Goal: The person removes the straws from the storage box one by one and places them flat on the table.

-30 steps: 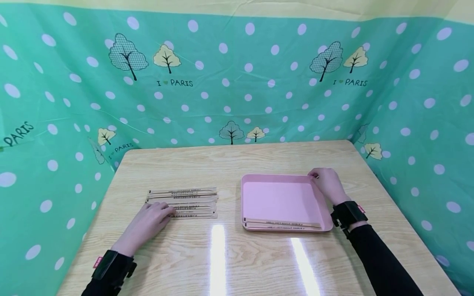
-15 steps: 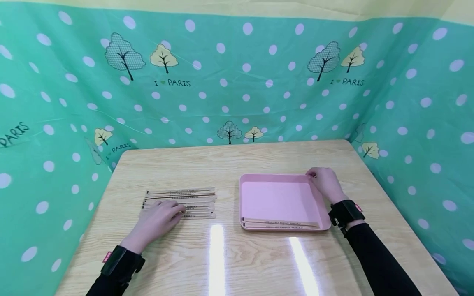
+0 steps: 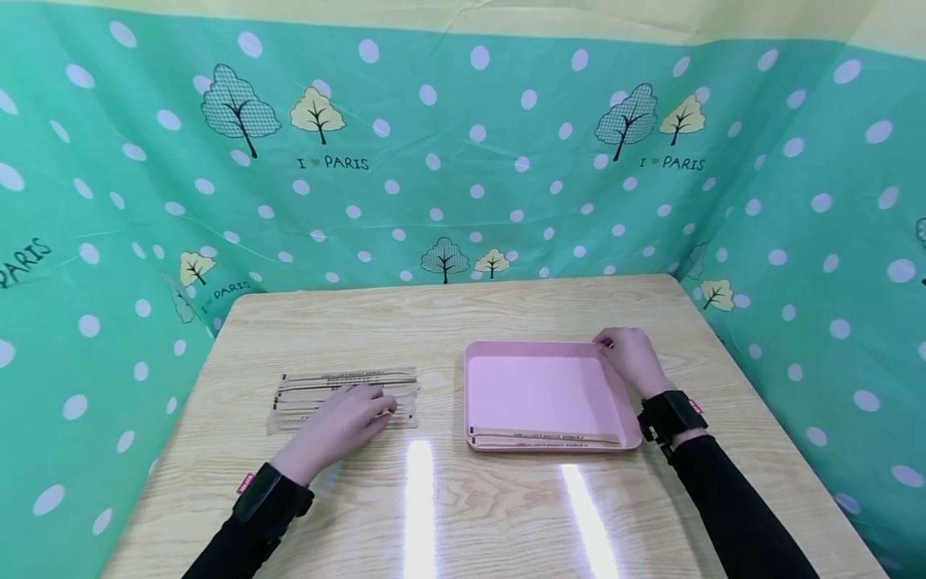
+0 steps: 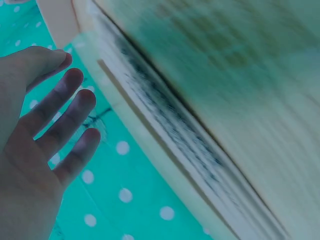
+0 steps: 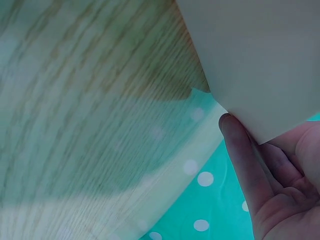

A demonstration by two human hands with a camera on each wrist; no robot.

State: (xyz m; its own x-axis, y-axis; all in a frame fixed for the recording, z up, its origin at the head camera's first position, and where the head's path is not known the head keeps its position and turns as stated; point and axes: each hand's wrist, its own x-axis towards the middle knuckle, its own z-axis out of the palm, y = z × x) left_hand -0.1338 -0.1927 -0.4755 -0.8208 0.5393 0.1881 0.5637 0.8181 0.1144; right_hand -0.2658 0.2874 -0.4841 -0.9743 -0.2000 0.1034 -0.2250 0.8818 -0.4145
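Several long, slim wrapped straws (image 3: 362,375) with printed lettering lie side by side on the table, left of the pink tray (image 3: 538,386). My left hand (image 3: 340,422) is over the near straws, fingers relaxed and hiding part of the row. In the left wrist view that left hand (image 4: 50,125) has its fingers apart and holds nothing, beside the straws (image 4: 165,125). Two wrapped straws (image 3: 542,438) lie along the tray's near side. My right hand (image 3: 629,358) pinches the tray's far right corner; the right wrist view shows the thumb and fingers at the tray corner (image 5: 255,65).
A light wood table (image 3: 362,322) carries everything. Green dotted cloth (image 3: 405,185) hangs behind and along both sides. Two bright light reflections (image 3: 419,507) stretch across the table's front part.
My left hand has slid to the right across the near straws, and the near ones show shifted left ends. The right hand has stayed at the tray corner.
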